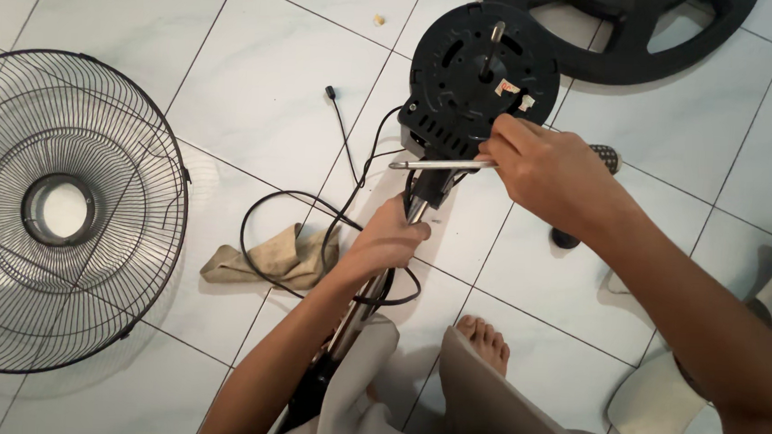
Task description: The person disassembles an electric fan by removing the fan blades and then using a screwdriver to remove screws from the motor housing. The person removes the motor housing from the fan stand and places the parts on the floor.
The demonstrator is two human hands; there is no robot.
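One black fan motor housing (477, 72), shaft upright.

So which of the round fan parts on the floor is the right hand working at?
The black motor housing, shaft up, touched by the right hand; the wire grille lies apart.

Two small labels (514, 93) only, stuck side by side on the black round motor housing (464, 67), right of the metal shaft (494, 39) and just above the right hand (547, 173). Left one squarish and whitish with reddish-brown marks; right one smaller, plain white, edges ragged. Print too small to tell. No packages, signs or screens anywhere else on the tiled floor (261, 78).
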